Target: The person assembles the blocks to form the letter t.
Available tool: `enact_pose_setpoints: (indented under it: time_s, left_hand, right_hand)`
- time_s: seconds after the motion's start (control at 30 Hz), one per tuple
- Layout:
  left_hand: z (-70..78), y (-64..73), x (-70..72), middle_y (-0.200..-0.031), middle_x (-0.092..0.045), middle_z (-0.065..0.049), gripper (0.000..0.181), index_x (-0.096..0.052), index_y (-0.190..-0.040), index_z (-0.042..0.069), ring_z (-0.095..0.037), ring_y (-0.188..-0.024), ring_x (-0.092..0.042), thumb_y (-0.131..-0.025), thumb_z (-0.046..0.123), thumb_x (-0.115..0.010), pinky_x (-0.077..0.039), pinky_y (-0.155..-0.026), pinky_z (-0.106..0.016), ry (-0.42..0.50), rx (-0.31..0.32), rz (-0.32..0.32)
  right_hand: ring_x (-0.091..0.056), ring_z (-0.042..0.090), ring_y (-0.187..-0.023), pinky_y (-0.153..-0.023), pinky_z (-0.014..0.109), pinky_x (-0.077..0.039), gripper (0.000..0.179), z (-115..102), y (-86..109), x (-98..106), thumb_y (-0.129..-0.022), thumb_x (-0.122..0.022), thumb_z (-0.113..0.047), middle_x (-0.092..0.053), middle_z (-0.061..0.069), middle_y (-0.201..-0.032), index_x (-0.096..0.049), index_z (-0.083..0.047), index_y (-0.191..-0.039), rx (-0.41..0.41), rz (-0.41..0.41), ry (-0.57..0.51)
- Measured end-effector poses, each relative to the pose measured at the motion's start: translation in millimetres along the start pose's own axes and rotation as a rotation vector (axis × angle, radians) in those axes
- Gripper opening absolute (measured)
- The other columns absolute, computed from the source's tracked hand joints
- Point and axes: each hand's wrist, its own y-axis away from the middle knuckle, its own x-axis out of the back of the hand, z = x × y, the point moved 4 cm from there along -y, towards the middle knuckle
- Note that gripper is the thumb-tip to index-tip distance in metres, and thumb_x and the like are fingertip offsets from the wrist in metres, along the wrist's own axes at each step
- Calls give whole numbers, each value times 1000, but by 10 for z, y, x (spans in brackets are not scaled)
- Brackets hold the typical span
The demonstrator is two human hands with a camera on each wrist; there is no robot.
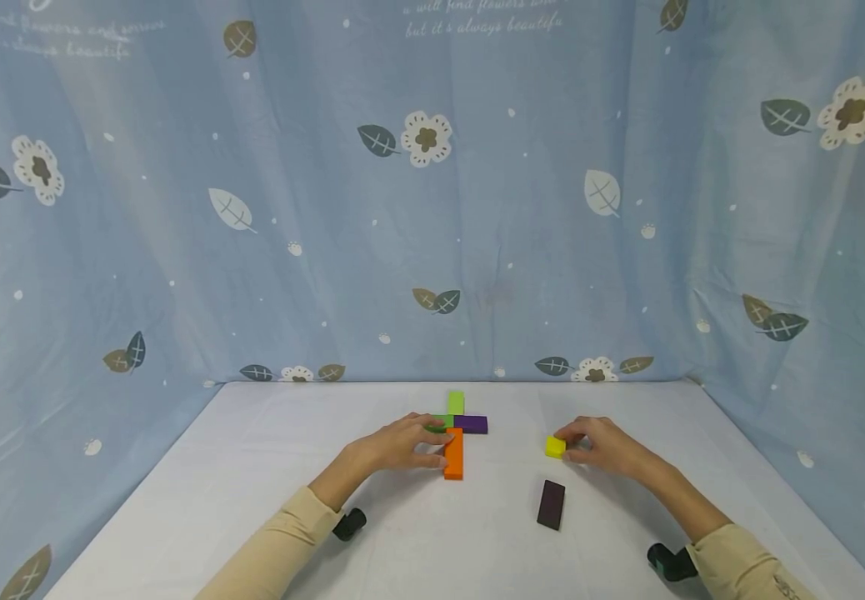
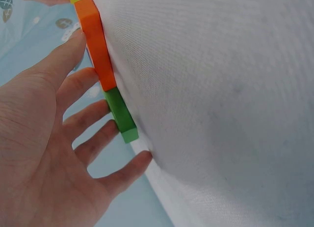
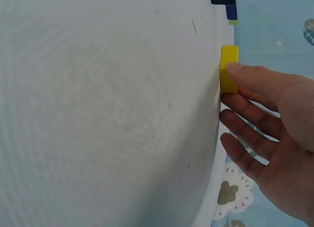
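Note:
My left hand [image 1: 402,443] lies beside the joined blocks, fingers spread. Its thumb and index fingertip touch the orange block [image 1: 453,455], while the other fingers reach along the dark green block [image 2: 122,116]. A purple block [image 1: 471,425] extends to the right of the green one, and a light green block [image 1: 456,402] points away behind them. At the right, my right hand [image 1: 603,444] pinches a small yellow block [image 3: 229,80] between thumb and index finger, down at the table surface. The other right fingers stay apart from it.
A dark brown block [image 1: 551,505] lies on the white tablecloth [image 1: 500,542], nearer than the yellow one. Black wrist devices, one [image 1: 349,524] at the left and one [image 1: 671,562] at the right, show by the sleeves. A blue patterned curtain [image 1: 432,217] surrounds the table.

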Motion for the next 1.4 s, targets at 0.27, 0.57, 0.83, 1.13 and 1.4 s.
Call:
enact_pose_setpoints:
  time_s: [0.27,0.57,0.83,1.13,1.4]
  left_hand:
    - [-3,-1,-1,-151,-47,-8,53,-58,-138,17,-31,-138,-43,-93,44,-63,-40,-111,-50,-1,1,0]
    - [-20,-7,-9,-151,-46,-7,53,-57,-139,19,-30,-139,-42,-93,46,-63,-40,-111,-51,3,12,-1]
    - [-14,-7,-13,-150,-47,-8,53,-58,-138,18,-31,-138,-43,-93,45,-64,-40,-111,-51,-1,6,0]
    - [-16,-14,-12,-150,-47,-7,53,-57,-138,18,-30,-138,-43,-93,46,-63,-40,-111,-50,8,9,3]
    - [-6,-13,-8,-150,-47,-8,53,-58,-138,18,-31,-138,-43,-93,45,-64,-40,-111,-50,4,8,2]
  right_hand:
    - [-63,17,-87,-77,32,-57,31,-38,8,14,-84,-76,-13,-68,2,-99,-71,-1,-112,-13,-7,7]
    - [-65,19,-90,-76,33,-57,30,-38,-7,28,-85,-75,-14,-69,3,-101,-71,-2,-113,-2,-5,20]
    - [-66,21,-92,-81,36,-58,31,-52,-21,11,-85,-76,-15,-69,2,-102,-71,-3,-112,-16,10,17]
    - [-65,21,-94,-83,38,-57,30,-151,-24,31,-85,-75,-14,-69,2,-102,-71,-4,-112,-15,24,31]
    - [-65,22,-94,-83,39,-57,29,-228,-46,29,-85,-75,-13,-69,1,-101,-71,-5,-112,-27,40,62]
